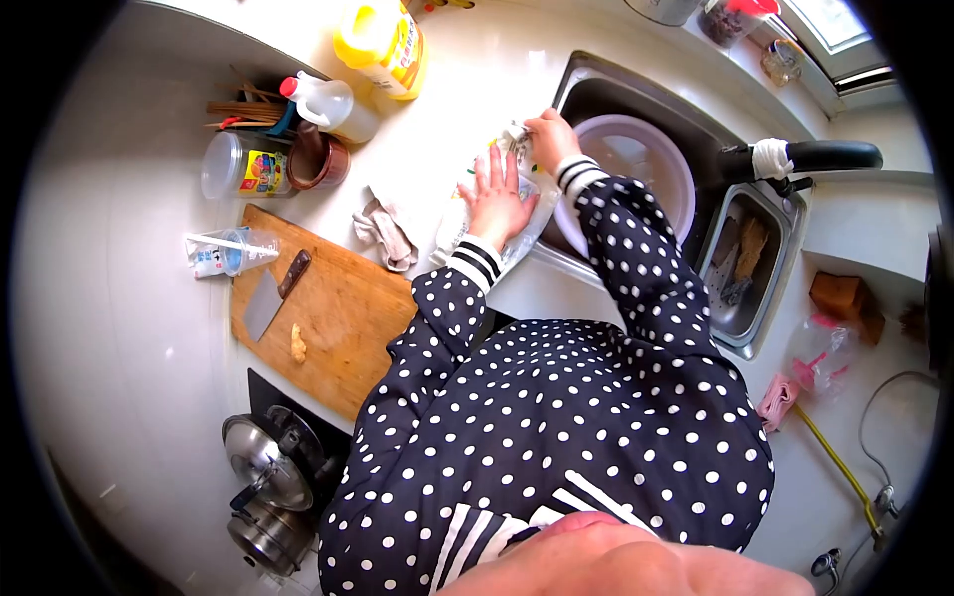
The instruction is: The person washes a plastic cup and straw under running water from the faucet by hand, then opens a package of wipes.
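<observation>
A white, crinkled plastic bag (524, 234) with some print lies on the counter at the left edge of the sink. My left hand (497, 204) rests flat on it, fingers spread and pointing away from me. At the bag's far end, my right hand (554, 141) is closed on the plastic, just beside the sink rim. What is inside the bag cannot be made out. Close to my left hand lies a crumpled cloth (386, 233).
A wooden cutting board (343, 318) at left bears a cleaver (266, 303) and a ginger piece (298, 343). Bottles and jars stand behind it. A pale basin (676, 189) sits in the sink (596, 74), under a black faucet (835, 155). Pots (268, 462) stand lower left.
</observation>
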A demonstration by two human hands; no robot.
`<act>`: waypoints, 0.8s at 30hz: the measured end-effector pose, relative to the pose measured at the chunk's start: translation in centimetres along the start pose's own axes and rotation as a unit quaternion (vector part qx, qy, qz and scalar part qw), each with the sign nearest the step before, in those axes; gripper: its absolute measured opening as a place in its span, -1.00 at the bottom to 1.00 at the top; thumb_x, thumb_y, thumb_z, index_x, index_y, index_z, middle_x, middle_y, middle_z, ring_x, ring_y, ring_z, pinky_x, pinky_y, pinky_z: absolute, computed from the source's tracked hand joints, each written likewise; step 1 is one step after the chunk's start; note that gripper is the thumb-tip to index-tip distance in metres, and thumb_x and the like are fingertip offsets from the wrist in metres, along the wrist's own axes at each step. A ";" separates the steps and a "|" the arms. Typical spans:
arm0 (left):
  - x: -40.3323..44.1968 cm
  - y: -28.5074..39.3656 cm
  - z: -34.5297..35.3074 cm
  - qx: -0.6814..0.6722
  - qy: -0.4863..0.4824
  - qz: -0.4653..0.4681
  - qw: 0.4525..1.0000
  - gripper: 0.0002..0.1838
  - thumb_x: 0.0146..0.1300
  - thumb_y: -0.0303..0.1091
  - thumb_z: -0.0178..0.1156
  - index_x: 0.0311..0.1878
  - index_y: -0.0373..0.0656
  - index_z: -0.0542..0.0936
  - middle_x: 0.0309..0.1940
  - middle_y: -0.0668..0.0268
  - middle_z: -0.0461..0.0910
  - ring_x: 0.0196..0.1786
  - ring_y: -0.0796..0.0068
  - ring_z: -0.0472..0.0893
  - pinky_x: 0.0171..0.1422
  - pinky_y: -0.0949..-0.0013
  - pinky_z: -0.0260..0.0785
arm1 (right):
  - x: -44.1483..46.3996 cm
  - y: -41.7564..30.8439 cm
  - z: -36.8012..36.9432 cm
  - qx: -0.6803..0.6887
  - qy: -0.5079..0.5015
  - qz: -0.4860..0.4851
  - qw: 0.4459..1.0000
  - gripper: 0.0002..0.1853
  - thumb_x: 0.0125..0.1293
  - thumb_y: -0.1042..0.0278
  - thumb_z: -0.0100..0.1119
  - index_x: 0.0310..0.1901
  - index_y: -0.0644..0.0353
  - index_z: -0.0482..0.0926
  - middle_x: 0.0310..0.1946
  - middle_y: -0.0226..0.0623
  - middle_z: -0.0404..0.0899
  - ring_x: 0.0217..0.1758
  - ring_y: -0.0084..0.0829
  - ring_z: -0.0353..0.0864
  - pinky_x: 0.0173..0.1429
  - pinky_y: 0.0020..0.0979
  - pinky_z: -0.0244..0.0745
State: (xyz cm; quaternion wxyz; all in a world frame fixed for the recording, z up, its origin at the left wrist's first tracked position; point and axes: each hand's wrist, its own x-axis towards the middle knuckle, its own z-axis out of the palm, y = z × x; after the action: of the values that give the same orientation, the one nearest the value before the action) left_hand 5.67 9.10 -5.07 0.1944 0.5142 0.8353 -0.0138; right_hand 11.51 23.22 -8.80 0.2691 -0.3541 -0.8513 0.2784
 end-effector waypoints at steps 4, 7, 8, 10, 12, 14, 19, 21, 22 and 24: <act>-0.3 -0.1 0.0 0.010 -0.012 0.002 1.000 -0.11 0.16 0.17 -0.03 0.41 -0.06 -0.16 0.43 0.16 -0.39 0.45 0.02 -0.33 0.27 -0.41 -0.29 | -2.4 1.2 -0.9 0.004 -0.056 0.093 0.994 -0.80 0.04 0.48 0.12 -0.28 0.05 0.65 -0.39 -0.08 0.47 -0.23 -0.10 0.51 -0.13 -0.26 0.42; 0.2 0.3 -0.7 0.010 -0.011 0.004 1.000 -0.11 0.16 0.18 -0.03 0.41 -0.06 -0.16 0.43 0.16 -0.39 0.45 0.02 -0.33 0.27 -0.41 -0.30 | -2.0 1.1 -4.3 -0.095 -0.147 0.049 0.983 -0.83 0.06 0.38 0.11 -0.30 0.05 0.65 -0.39 -0.09 0.46 -0.24 -0.09 0.51 -0.11 -0.23 0.42; 0.0 0.2 -0.5 0.013 -0.021 0.000 1.000 -0.11 0.16 0.18 -0.03 0.41 -0.06 -0.16 0.43 0.16 -0.39 0.45 0.03 -0.33 0.27 -0.41 -0.30 | -1.5 0.3 -3.8 -0.133 -0.160 0.037 0.977 -0.83 0.06 0.38 0.11 -0.30 0.06 0.64 -0.38 -0.09 0.46 -0.23 -0.09 0.51 -0.11 -0.23 0.42; 0.0 -0.1 -0.1 -0.003 -0.007 0.007 1.000 -0.11 0.17 0.18 -0.04 0.41 -0.05 -0.16 0.43 0.17 -0.38 0.45 0.02 -0.33 0.27 -0.41 -0.30 | 0.1 -1.8 -1.6 -0.012 -0.026 0.008 1.000 -0.82 0.08 0.45 0.07 -0.28 0.11 0.63 -0.34 -0.11 0.47 -0.20 -0.12 0.50 -0.11 -0.25 0.42; 0.1 -0.1 -0.2 0.007 -0.021 0.005 1.000 -0.12 0.17 0.18 -0.04 0.41 -0.04 -0.17 0.43 0.18 -0.39 0.44 0.01 -0.33 0.27 -0.41 -0.30 | -0.3 -0.4 1.9 0.033 0.005 0.021 0.999 -0.79 0.08 0.42 0.06 -0.24 0.08 0.62 -0.31 -0.10 0.48 -0.18 -0.10 0.51 -0.08 -0.22 0.41; 0.0 -0.1 -0.3 0.006 -0.012 0.010 1.000 -0.11 0.17 0.18 -0.05 0.41 -0.04 -0.18 0.43 0.17 -0.40 0.44 0.01 -0.34 0.27 -0.41 -0.32 | -1.7 0.5 0.7 0.049 -0.009 0.087 0.995 -0.80 0.08 0.43 0.10 -0.25 0.05 0.64 -0.36 -0.13 0.48 -0.19 -0.14 0.52 -0.07 -0.26 0.41; 0.2 -0.1 0.0 0.013 -0.018 0.005 1.000 -0.11 0.17 0.18 -0.04 0.41 -0.05 -0.17 0.43 0.17 -0.42 0.45 0.02 -0.35 0.27 -0.41 -0.33 | -1.2 -0.4 -3.6 -0.044 -0.086 0.053 0.994 -0.81 0.09 0.46 0.10 -0.26 0.10 0.64 -0.39 -0.13 0.46 -0.23 -0.13 0.51 -0.10 -0.25 0.42; 0.0 -0.1 0.1 0.005 -0.015 0.009 1.000 -0.11 0.17 0.18 -0.04 0.41 -0.05 -0.17 0.43 0.17 -0.42 0.45 0.02 -0.35 0.27 -0.41 -0.32 | 0.2 -0.9 -1.0 0.021 -0.006 0.016 1.000 -0.81 0.11 0.44 0.07 -0.24 0.12 0.63 -0.33 -0.12 0.47 -0.20 -0.10 0.50 -0.07 -0.25 0.41; 0.0 -0.2 -0.1 0.004 -0.012 0.012 1.000 -0.11 0.17 0.17 -0.04 0.41 -0.05 -0.16 0.43 0.17 -0.42 0.45 0.02 -0.35 0.27 -0.41 -0.32 | 0.2 -0.6 0.1 0.001 -0.037 0.028 0.999 -0.81 0.10 0.46 0.07 -0.25 0.11 0.63 -0.30 -0.13 0.47 -0.19 -0.11 0.51 -0.07 -0.27 0.41; -0.2 -0.2 -0.5 0.008 -0.019 0.012 1.000 -0.12 0.17 0.17 -0.04 0.41 -0.05 -0.16 0.43 0.18 -0.41 0.45 0.03 -0.35 0.26 -0.41 -0.31 | -1.1 0.6 -0.1 0.046 -0.035 0.056 0.997 -0.81 0.07 0.46 0.10 -0.26 0.08 0.64 -0.31 -0.14 0.47 -0.18 -0.12 0.51 -0.08 -0.26 0.41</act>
State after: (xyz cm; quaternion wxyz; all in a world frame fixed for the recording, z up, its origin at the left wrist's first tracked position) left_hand 5.36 8.97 -4.57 0.2065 0.5257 0.8247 -0.0283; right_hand 12.51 22.80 -9.44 0.2390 -0.3787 -0.8252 0.3442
